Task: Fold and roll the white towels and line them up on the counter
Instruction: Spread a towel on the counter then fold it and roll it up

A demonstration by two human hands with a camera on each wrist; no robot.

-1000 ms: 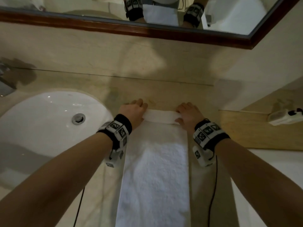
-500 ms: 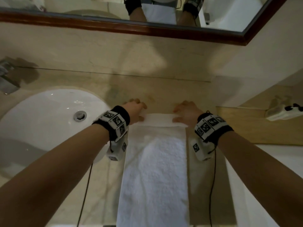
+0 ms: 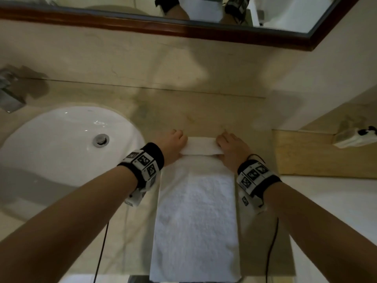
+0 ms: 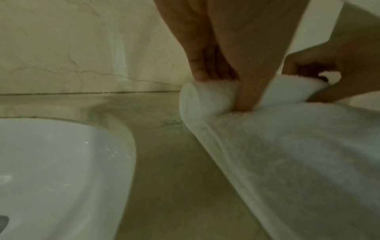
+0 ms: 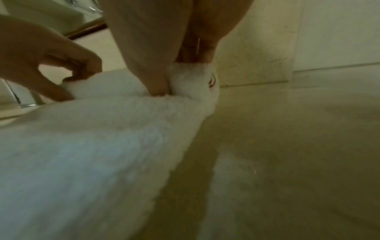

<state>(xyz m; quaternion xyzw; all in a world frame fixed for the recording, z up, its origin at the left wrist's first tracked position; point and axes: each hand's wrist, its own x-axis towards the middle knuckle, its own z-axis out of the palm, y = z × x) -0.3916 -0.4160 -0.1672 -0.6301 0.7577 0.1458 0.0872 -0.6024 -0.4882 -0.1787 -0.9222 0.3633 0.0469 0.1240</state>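
Both hands have a grip on the far end of the white towel (image 3: 195,217): the left hand (image 3: 173,144) pinches the left end of the small roll (image 3: 201,147), fingers curled over its top and thumb pressed into the crease in front, and the right hand (image 3: 231,149) does the same at the right end. From the left wrist view the thumb (image 4: 246,97) dents the cloth deeply — soft, thick terry that gives under light pressure. The towel lies folded into a long strip on the tabletop (image 3: 204,117) just right of the sink (image 3: 61,144), its near end reaching the front edge. It looks light and limp, not slippery; the roll would likely loosen or telescope if held at one point only. Holding both ends evenly, with thumbs tucked behind the roll, seems the sound place to keep it tight and square.
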